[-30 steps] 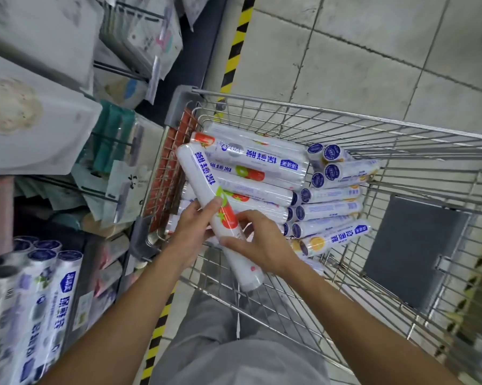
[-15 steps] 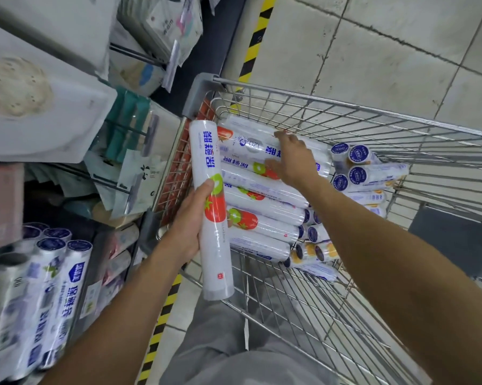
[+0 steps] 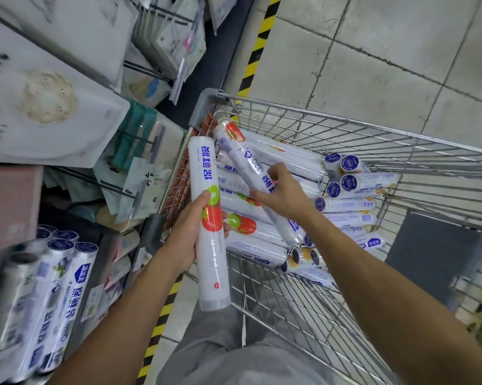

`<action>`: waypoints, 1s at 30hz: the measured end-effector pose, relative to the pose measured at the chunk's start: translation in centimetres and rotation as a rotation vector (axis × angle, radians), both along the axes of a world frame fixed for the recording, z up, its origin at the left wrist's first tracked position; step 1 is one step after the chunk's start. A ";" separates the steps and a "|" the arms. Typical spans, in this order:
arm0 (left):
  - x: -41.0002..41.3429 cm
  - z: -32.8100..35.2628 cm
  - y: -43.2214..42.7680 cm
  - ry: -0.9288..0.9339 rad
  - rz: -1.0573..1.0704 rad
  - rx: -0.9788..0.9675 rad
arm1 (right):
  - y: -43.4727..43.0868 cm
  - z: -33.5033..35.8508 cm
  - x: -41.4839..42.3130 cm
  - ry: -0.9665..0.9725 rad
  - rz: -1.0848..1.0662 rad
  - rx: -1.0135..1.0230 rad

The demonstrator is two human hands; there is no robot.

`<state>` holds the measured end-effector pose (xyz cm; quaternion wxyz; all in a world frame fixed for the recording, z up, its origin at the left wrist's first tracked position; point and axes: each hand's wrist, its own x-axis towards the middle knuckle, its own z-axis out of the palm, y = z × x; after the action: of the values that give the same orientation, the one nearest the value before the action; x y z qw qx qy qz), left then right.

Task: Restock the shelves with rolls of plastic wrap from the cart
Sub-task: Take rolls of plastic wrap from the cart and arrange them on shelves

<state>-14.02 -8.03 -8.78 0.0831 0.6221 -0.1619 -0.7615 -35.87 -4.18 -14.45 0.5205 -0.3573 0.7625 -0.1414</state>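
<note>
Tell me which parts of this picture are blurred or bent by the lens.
Head view: shelf rolls smear with motion blur; the upright roll in the left hand is sharp, the tilted roll in the right hand softer; cart rim and floor joints bow from the wide-angle lens.

The wire cart is open from above; stacked rolls fill its far-left part, leaving bare wire floor near and right; just inside the left wall, the left hand grips an upright roll and the right hand a slanted roll, crowding that side; hanging packets jut out above the shelved rolls at left.
</note>
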 end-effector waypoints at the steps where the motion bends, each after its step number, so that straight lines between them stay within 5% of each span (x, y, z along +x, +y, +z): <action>1: 0.1 0.3 0.1 0.010 -0.009 -0.018 | 0.7 1.2 0.5 -0.069 -0.075 0.032; 6: 0.9 2.3 1.0 0.009 -0.004 -0.093 | 3.9 6.0 2.9 -0.324 -0.398 0.085; 13: 2.5 7.2 2.6 0.066 -0.009 -0.157 | 6.9 13.1 5.5 -0.470 -0.567 -0.048; 23: 4.0 13.4 6.5 0.119 0.074 -0.341 | 9.4 20.4 8.1 -0.465 -0.499 -0.280; 30: 5.6 17.1 11.8 0.058 0.231 -0.515 | 10.2 23.7 8.8 -0.533 -0.227 -0.331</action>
<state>-8.42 3.80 8.29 0.3291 0.5730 -0.2757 -0.6981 -27.04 6.04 9.23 0.6175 -0.3002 0.6012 -0.4088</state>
